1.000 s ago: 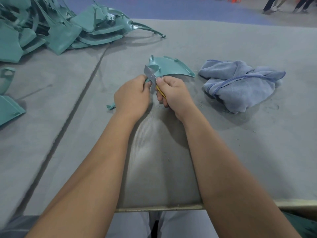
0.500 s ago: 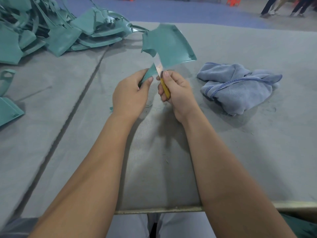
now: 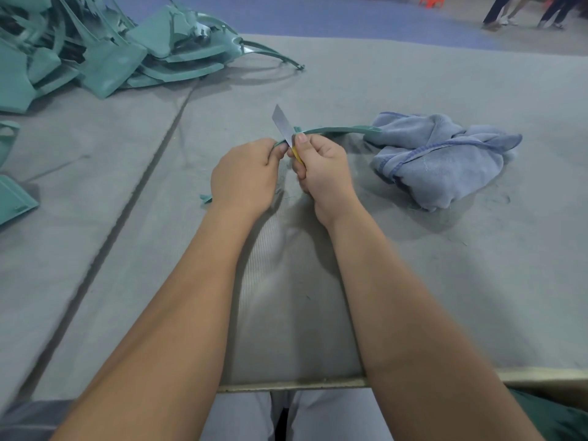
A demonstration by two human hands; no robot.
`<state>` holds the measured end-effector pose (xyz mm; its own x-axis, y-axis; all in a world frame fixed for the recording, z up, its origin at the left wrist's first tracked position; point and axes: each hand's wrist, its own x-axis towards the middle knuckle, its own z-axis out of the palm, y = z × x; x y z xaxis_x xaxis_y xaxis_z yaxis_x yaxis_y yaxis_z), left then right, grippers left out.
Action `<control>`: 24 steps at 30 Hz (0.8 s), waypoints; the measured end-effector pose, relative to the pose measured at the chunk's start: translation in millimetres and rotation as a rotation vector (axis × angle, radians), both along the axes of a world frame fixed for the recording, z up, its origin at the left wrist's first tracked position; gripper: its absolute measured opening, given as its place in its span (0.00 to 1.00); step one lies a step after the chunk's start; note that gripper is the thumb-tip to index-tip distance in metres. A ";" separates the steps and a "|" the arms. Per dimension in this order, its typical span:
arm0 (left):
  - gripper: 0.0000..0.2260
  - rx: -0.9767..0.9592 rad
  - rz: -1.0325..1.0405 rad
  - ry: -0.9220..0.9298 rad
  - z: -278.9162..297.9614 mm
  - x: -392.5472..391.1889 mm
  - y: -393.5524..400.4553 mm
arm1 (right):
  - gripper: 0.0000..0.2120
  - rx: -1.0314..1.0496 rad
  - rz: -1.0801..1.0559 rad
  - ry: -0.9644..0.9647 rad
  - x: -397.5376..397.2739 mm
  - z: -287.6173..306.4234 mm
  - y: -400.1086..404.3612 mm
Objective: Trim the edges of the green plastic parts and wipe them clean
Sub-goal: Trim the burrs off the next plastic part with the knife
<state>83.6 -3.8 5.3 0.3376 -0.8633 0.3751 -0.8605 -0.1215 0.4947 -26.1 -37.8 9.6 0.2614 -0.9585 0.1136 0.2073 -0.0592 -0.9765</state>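
left hand: left hand (image 3: 243,176) curls round the near end of a thin curved green plastic part (image 3: 337,130), fingertips pinching it.
right hand: right hand (image 3: 321,168) grips a yellow-handled knife with a flat grey blade (image 3: 284,125), thumb up along the blade base; blade tilts up and to the left, its lower edge at the part just beside the left fingertips.
green part: seen edge-on, held above the middle of the worktop; arcs rightwards from the hands, far tip over the left edge of the cloth; touching or not, cannot tell.
cloth: crumpled light blue towel cloth (image 3: 445,157) lies right of the hands, toward the worktop's right side.
pile: heap of green plastic parts (image 3: 95,49) at the far left corner.
loose pieces: more green plastic pieces (image 3: 12,202) at the left edge; small green offcut (image 3: 205,198) on the worktop just beside the left wrist.
worktop: grey felt-covered worktop (image 3: 413,281), dark seam running diagonally on the left side.
background: legs of people standing (image 3: 521,11) beyond the far right corner.
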 end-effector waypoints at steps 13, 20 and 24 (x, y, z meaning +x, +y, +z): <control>0.17 -0.030 0.013 -0.026 0.6 -2.5 -3.1 | 0.19 0.000 -0.156 -0.007 3.6 -0.3 1.5; 0.17 -0.017 0.010 -0.037 1.3 -4.5 -3.9 | 0.18 -0.006 -0.211 0.005 5.7 -2.3 0.7; 0.17 -0.023 0.003 -0.037 0.4 -5.8 -3.9 | 0.20 -0.027 -0.244 -0.013 6.5 -4.6 0.2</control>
